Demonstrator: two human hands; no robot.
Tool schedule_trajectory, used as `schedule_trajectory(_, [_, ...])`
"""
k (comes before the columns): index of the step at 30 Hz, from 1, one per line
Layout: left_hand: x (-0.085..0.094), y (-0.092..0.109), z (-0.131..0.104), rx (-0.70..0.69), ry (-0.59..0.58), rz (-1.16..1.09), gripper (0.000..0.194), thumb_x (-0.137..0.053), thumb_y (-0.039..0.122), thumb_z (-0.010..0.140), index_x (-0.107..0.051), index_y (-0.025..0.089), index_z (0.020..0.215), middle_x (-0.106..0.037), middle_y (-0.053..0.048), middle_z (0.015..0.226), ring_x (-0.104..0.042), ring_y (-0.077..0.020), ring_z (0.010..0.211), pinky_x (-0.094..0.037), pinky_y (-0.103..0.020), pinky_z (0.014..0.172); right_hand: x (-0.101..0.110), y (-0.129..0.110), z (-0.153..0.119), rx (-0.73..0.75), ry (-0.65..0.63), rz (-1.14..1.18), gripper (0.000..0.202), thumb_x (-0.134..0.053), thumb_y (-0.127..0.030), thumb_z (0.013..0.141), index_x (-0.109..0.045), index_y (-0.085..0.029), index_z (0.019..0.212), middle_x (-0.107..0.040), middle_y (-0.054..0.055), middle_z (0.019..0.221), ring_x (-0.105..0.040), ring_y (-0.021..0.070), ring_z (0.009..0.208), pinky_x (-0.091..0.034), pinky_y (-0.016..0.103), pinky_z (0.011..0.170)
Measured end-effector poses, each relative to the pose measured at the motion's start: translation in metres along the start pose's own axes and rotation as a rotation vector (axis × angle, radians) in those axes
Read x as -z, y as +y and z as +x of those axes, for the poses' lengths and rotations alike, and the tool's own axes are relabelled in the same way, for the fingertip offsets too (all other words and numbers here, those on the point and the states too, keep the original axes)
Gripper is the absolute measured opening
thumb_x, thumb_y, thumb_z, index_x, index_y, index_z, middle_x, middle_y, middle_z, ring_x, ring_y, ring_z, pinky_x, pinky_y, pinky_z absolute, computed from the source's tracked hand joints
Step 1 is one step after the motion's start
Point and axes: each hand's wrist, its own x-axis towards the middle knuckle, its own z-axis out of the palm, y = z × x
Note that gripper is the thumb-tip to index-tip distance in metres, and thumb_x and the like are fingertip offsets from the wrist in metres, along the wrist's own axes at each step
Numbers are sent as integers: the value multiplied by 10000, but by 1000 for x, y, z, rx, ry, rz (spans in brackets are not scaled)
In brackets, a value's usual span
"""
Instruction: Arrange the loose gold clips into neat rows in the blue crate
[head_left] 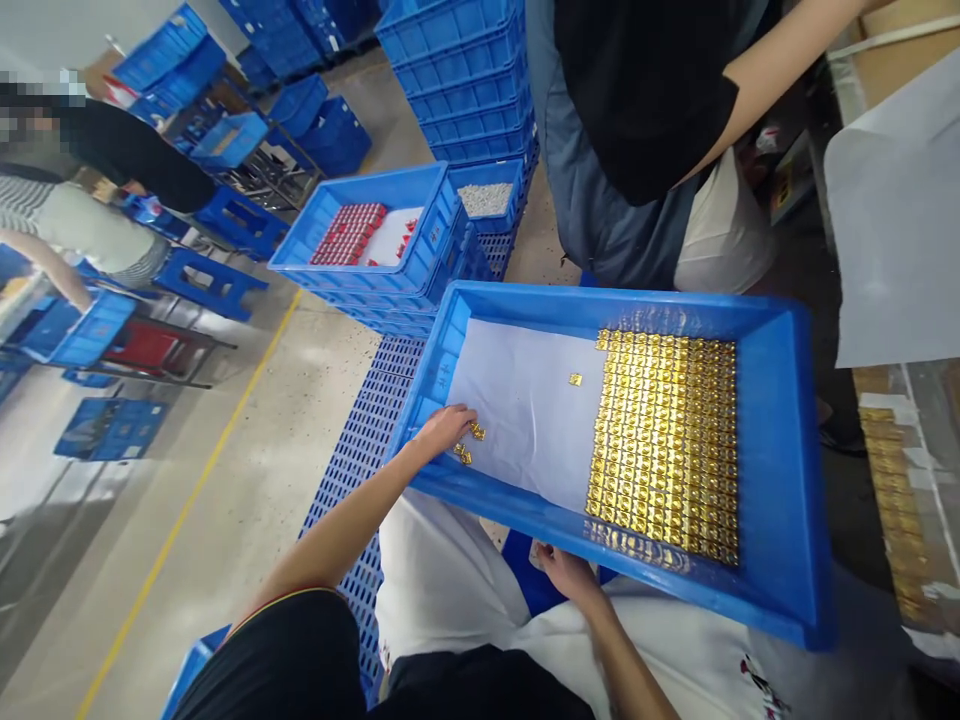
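Note:
A large blue tray (780,450) rests over my lap, lined with white paper (525,400). Rows of shiny gold pieces (664,440) fill its right part, and a single gold piece (575,380) lies apart on the paper. My left hand (448,428) reaches over the tray's left end, its fingertips touching small gold pieces (478,431); whether they are gripped is unclear. More loose pieces (463,454) lie just below that hand. Beneath the tray's near edge is my right hand (562,570), fingers curled; what they hold, if anything, is hidden.
Ahead, a blue crate (360,270) with red pieces tops a stack. Taller stacked crates (465,90) stand behind it. A person (630,130) is close beyond the tray. At right is a work surface (930,440) with gold strips. Other people sit at left.

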Motion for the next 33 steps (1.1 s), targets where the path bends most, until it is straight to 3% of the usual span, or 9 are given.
schedule_trajectory(4, [18,31,33,-180,90,9,276,-421,186,956,-669,238,1067,-647,-61,1044,-629,-192,999,-477,-278,889,-1,0,1,-25,-11,-58,195,-505,-335,861,-673,-239,830,-725,48,794,-665,218,768,-492,307,788])
schedule_trajectory(8, [29,89,72,-396,120,69,322,-380,129,959,-662,223,1081,-625,-74,1058,-615,-184,1001,-475,-276,896,1,-2,3,-35,-8,-88,207,-505,-324,871,-689,-232,852,-726,58,783,-669,228,774,-491,323,816])
schedule_trajectory(12, [35,122,93,-478,99,113,383,-356,66,940,-654,222,1125,-611,-81,1132,-620,-180,1014,-472,-281,921,2,-4,4,-16,24,-106,225,-506,-337,882,-704,-233,904,-742,74,889,-672,248,914,-470,347,917])
schedule_trajectory(14, [39,113,90,-464,112,67,421,-350,60,937,-638,248,1179,-599,-67,1186,-620,-173,1036,-472,-277,935,2,-4,4,-10,19,-109,231,-505,-340,881,-709,-231,894,-744,84,901,-671,259,932,-465,361,936])
schedule_trajectory(18, [38,58,51,-279,159,-48,389,-394,103,931,-612,238,1225,-594,-68,1214,-616,-194,1088,-478,-298,961,2,-5,4,8,-17,-95,253,-483,-331,885,-712,-225,883,-745,96,915,-671,277,949,-453,392,963])
schedule_trajectory(23, [10,13,-4,-64,2,-11,327,-533,178,895,-605,241,1207,-620,-66,1145,-652,-207,1004,-504,-293,887,3,-8,6,47,-2,-53,265,-486,-351,885,-714,-230,941,-747,99,956,-661,287,982,-438,406,989])
schedule_trajectory(27, [-3,18,-6,-84,-51,20,204,-568,225,904,-628,256,1097,-649,-43,1054,-659,-192,960,-494,-269,831,3,-9,5,18,-18,-55,252,-477,-346,884,-702,-237,921,-741,78,867,-677,273,889,-470,383,916])
schedule_trajectory(29, [1,26,3,-107,-53,26,115,-552,235,919,-649,226,980,-670,-49,986,-661,-196,938,-486,-271,818,1,-8,4,4,-24,-67,235,-476,-328,881,-693,-239,903,-738,67,837,-681,254,846,-482,354,871])
schedule_trajectory(33, [16,60,26,-122,53,-58,173,-506,253,943,-659,185,898,-702,-83,947,-668,-212,914,-480,-287,806,-2,-6,3,-22,-8,-85,200,-493,-302,867,-668,-233,803,-723,52,762,-669,219,736,-488,318,811])
